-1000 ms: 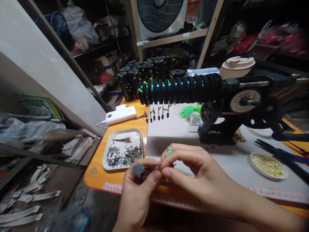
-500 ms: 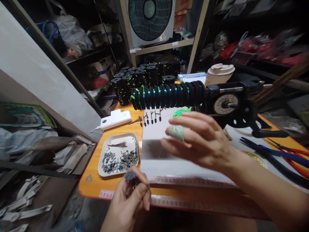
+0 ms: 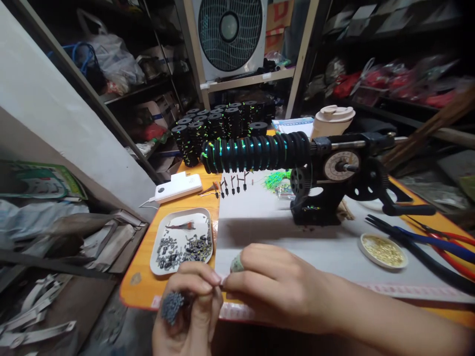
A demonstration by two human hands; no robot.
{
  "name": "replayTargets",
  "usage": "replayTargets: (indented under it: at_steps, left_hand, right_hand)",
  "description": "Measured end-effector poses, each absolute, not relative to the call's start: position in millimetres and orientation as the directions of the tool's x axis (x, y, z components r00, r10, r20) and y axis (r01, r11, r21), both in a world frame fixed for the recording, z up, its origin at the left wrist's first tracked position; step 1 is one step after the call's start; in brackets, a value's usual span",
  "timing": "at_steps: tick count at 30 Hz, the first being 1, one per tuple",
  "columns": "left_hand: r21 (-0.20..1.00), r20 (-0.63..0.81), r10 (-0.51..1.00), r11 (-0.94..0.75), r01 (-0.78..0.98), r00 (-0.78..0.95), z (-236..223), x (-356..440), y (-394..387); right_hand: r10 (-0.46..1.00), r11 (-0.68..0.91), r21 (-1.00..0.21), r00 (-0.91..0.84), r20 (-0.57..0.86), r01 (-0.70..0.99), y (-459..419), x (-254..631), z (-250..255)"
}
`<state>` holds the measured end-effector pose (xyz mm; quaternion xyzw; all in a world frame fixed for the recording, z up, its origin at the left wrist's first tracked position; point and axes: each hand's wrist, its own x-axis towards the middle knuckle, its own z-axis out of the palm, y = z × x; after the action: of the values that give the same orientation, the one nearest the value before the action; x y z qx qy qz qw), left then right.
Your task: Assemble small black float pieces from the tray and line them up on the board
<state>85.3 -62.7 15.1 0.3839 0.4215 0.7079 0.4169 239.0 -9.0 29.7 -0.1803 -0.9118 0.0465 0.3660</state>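
My left hand [image 3: 196, 306] is closed around a bundle of thin grey pieces [image 3: 172, 307], whose clustered ends stick out by the palm. Its thumb and forefinger pinch together at the tips. There my right hand [image 3: 282, 287], with green tape [image 3: 236, 263] round one finger, meets them in a pinch of its own. Whatever lies between the fingertips is too small and covered to make out. Just behind the left hand is a white tray [image 3: 153, 249] holding small grey and black tubes [image 3: 168, 247] and an orange-tipped bristly piece [image 3: 181, 226].
A black hand-cranked machine [image 3: 315, 210] carries a row of black rings [image 3: 256, 152] wound with green and blue line. Stacked black spools [image 3: 222, 123] stand behind. Pliers [image 3: 408, 244] and a dish of gold bits [image 3: 384, 250] lie right; a white power bank [image 3: 178, 187] lies left.
My right hand has come down and left from in front of the machine to the left fingertips, its spread fingers now pinched. My left hand has turned, bringing the bundle lower and further left.
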Motion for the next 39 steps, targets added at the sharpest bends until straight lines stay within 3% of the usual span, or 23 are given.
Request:
replayTargets:
  at_steps: [2,5,9,12,15,23,30,34,39]
  left_hand:
    - [0.928,0.210,0.919,-0.294,-0.229,-0.333,7.7,81.6,-54.4]
    - [0.965,0.104,0.944,-0.172,-0.197,-0.313,-4.2,75.3,-44.1]
    - [0.951,-0.024,0.980,-0.039,-0.307,-0.197,-8.8,77.7,-40.3]
    - [0.913,-0.053,0.997,0.023,-0.407,-0.062,-6.3,86.1,-41.2]
    - [0.900,-0.083,0.996,0.061,-0.432,-0.033,-5.3,93.6,-42.6]
    - [0.959,-0.176,0.982,0.156,-0.237,-0.066,-6.6,97.8,-49.6]
    - [0.984,-0.146,0.981,0.132,-0.119,-0.126,7.5,102.3,-56.5]
    - [0.981,-0.117,0.989,0.100,-0.169,-0.092,7.8,105.4,-54.3]
    - [0.932,-0.042,0.995,0.006,-0.361,-0.091,-0.2,108.8,-49.9]
  right_hand:
    - [0.395,0.917,-0.243,-0.647,0.652,0.315,-9.0,240.7,28.6]
    - [0.521,0.853,-0.423,-0.565,0.640,0.306,-7.9,245.0,27.9]
    - [0.719,0.674,-0.704,-0.417,0.555,0.225,-8.0,249.2,26.8]
    - [0.805,0.563,-0.796,-0.364,0.469,0.220,-6.6,250.7,26.0]
    - [0.832,0.523,-0.825,-0.336,0.441,0.214,-3.9,251.1,23.9]
    - [0.856,0.466,-0.859,-0.354,0.377,0.211,1.3,251.7,20.7]
    - [0.824,0.512,-0.844,-0.366,0.432,0.159,-2.9,250.5,24.3]
    - [0.831,0.515,-0.843,-0.333,0.446,0.155,-3.3,249.3,25.2]
    - [0.820,0.547,-0.811,-0.327,0.470,0.204,-4.0,249.3,23.2]
